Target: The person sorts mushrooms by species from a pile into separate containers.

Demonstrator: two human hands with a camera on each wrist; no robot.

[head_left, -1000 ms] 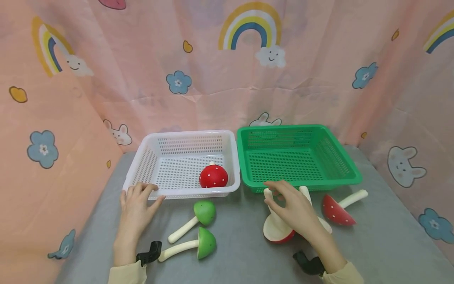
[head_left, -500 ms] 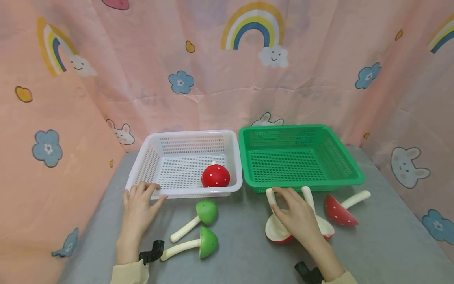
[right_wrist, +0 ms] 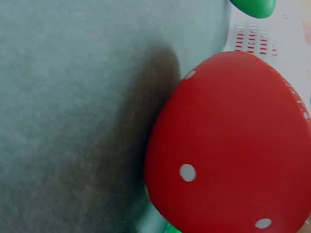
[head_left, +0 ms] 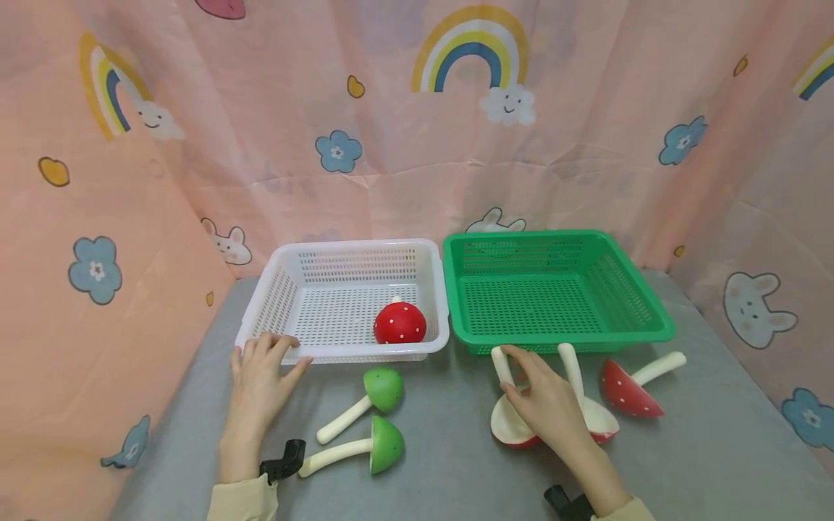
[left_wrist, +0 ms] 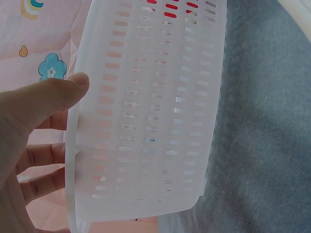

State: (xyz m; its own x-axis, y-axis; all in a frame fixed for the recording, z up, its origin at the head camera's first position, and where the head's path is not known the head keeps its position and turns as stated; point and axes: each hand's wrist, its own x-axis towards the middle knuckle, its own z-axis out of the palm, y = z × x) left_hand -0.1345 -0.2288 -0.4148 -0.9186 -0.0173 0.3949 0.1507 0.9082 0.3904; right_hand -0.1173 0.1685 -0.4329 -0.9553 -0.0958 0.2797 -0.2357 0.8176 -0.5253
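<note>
Closing round a red mushroom (head_left: 515,427) stem: right hand (head_left: 550,405), fingers now curled lower than a second ago, mushroom lying on tabletop (head_left: 456,470) under the grip | left hand (head_left: 260,376) unmoved, holding white basket (head_left: 339,354) rim | lift looks near.

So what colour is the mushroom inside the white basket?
Red with small white dots; the mushroom in the white basket shows best in the head view.

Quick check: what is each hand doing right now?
Left hand: grips the white basket rim.
Right hand: grips a red mushroom by its stem.
</note>
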